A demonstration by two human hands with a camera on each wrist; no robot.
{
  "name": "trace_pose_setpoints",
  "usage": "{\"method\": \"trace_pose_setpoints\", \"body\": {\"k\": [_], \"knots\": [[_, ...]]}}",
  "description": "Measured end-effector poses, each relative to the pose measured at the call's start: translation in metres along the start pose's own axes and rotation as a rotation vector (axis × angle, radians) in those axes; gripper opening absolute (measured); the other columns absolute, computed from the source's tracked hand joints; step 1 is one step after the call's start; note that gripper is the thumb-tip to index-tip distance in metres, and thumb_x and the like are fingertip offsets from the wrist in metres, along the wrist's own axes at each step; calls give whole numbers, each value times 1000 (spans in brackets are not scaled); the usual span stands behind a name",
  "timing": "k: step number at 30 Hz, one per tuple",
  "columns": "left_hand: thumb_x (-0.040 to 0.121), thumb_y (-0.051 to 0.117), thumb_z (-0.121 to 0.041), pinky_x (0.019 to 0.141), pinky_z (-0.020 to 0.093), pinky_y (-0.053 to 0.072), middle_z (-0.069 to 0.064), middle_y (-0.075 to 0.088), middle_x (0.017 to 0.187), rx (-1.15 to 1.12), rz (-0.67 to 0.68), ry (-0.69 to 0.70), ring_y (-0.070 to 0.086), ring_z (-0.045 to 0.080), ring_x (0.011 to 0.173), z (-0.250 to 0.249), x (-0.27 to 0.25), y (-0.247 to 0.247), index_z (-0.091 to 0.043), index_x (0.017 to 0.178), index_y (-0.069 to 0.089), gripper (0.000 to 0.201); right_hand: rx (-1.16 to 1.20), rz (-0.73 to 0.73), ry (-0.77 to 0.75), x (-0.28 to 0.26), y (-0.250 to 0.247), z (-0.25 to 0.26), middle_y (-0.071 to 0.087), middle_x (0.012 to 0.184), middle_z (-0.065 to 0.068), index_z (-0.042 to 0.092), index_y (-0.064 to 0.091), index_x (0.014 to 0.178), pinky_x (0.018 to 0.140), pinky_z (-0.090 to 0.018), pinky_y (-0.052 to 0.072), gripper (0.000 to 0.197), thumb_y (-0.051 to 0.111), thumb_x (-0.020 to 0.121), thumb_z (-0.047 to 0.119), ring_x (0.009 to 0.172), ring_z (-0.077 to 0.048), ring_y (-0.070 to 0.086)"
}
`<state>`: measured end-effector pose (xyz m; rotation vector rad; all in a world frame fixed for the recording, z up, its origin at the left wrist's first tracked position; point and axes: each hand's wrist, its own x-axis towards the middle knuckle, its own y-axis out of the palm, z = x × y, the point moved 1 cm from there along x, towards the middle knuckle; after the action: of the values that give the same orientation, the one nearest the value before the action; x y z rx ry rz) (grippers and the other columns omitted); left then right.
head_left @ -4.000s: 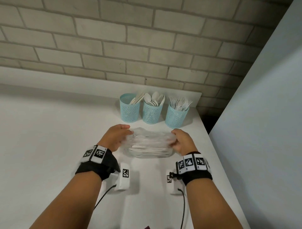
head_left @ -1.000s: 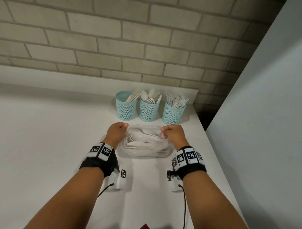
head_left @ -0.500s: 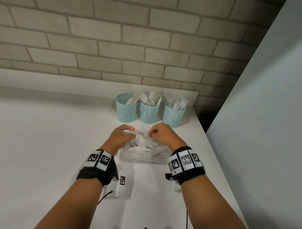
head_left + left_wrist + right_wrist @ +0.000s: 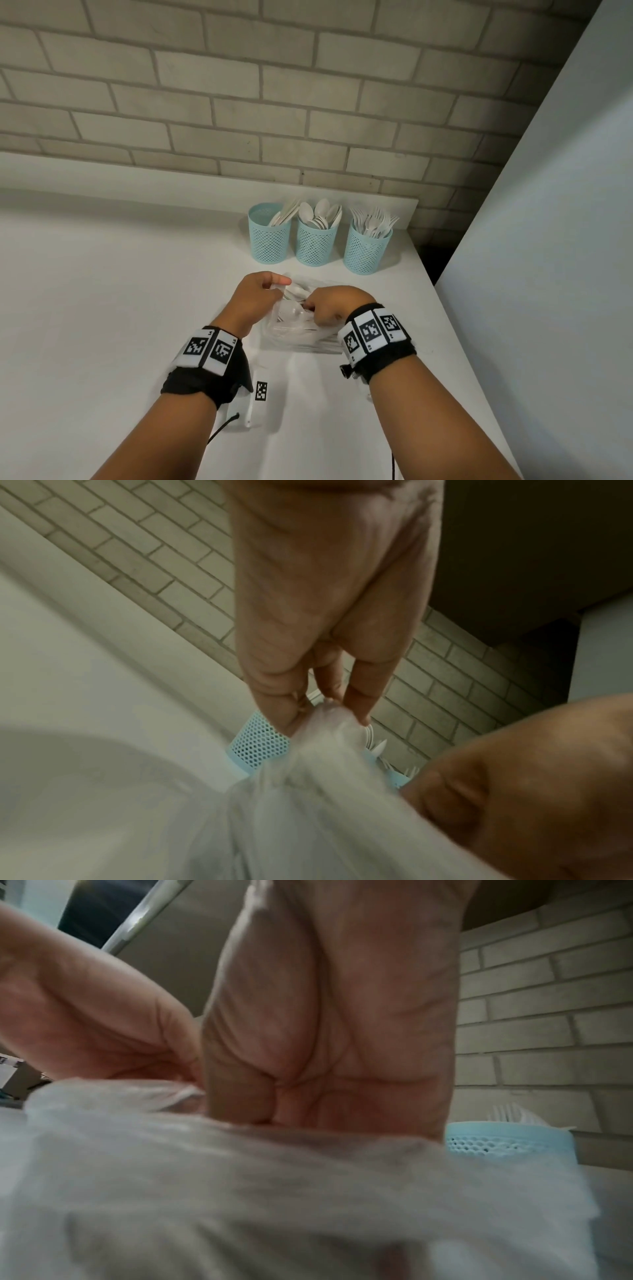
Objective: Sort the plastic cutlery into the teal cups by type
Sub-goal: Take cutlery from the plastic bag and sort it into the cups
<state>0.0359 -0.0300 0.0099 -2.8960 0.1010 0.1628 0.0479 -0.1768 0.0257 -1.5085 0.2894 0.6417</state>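
While the left hand (image 4: 254, 298) pinches the clear bag (image 4: 301, 337) near the worktop's (image 4: 102, 308) right edge, the right hand (image 4: 330, 305) grasps cutlery (image 4: 291, 310) inside it.

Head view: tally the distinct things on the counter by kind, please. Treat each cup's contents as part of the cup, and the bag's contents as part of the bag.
Teal mesh cups: 3, holding knives, spoons and forks
Clear plastic bag of cutlery: 1, pinched by the left hand and the right hand
Total: 4
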Motion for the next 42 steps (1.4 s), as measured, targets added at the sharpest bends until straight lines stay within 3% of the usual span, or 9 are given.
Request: {"method": "trace_pose_setpoints", "body": {"k": [3, 6, 9, 13, 18, 27, 36, 39, 42], "knots": [[86, 50, 7, 65, 19, 41, 6, 61, 100, -14, -2, 12, 53, 18, 81, -1, -2, 1, -17, 92, 65, 29, -16, 6, 13, -1, 2, 2, 59, 117, -9, 8, 54, 118, 75, -31, 44, 36, 53, 82, 12, 94, -26, 56], [87, 50, 6, 62, 19, 39, 2, 59, 96, -3, -7, 24, 49, 16, 73, -1, -4, 3, -17, 93, 65, 28, 43, -92, 15, 0, 6, 6, 60, 113, -10, 6, 56, 112, 71, -30, 43, 32, 59, 82, 14, 93, -25, 57], [87, 50, 7, 74, 20, 44, 1, 59, 99, -3, -23, 26, 55, 13, 84, -4, -6, 5, -10, 99, 66, 27, 60, -135, 25, -3, 4, 3, 61, 109, -7, 7, 56, 112, 71, -30, 43, 35, 63, 84, 26, 87, -22, 55], [86, 52, 8, 70, 15, 44, 1, 61, 99, -16, -8, 24, 56, 11, 83, -6, -5, 3, -14, 96, 67, 28, 55, -111, 15, 0, 8, 4, 60, 121, -9, 6, 54, 123, 81, -32, 42, 51, 54, 90, 46, 107, -26, 57], [84, 53, 7, 57, 15, 39, 7, 56, 94, 42, 61, 9, 51, 15, 74, -8, -6, 5, -19, 91, 65, 29, 80, -85, -4, 1, 9, 7, 59, 124, -7, 8, 51, 127, 89, -34, 45, 56, 64, 84, 42, 109, -25, 57], [86, 52, 7, 73, 18, 41, -1, 60, 99, -24, -65, 43, 55, 10, 88, -10, -7, -2, -13, 94, 65, 25, 282, -178, -51, -4, 4, -13, 63, 112, -5, 10, 60, 111, 74, -28, 40, 47, 75, 75, 36, 88, -18, 53], [87, 51, 5, 68, 17, 43, -8, 59, 88, -51, -126, 63, 53, 6, 74, -11, -1, -1, -14, 94, 65, 24, 700, -254, -139, -6, 4, -23, 63, 120, 1, 16, 53, 127, 94, -32, 43, 69, 83, 67, 31, 108, -17, 57], [87, 51, 5, 69, 17, 43, -4, 61, 93, -61, -137, 66, 53, 8, 74, -12, 1, -2, -15, 93, 64, 25, 778, -299, -178, -8, 3, -25, 65, 104, 8, 19, 58, 118, 79, -22, 44, 59, 79, 69, 43, 93, -8, 59], [87, 51, 5, 72, 20, 46, 7, 62, 104, -78, -174, 49, 57, 15, 85, -11, 3, -4, -13, 96, 63, 23, 903, -350, -233, -13, -1, -30, 64, 78, 9, 17, 62, 99, 60, -9, 44, 25, 70, 82, 35, 66, 1, 57]]}}
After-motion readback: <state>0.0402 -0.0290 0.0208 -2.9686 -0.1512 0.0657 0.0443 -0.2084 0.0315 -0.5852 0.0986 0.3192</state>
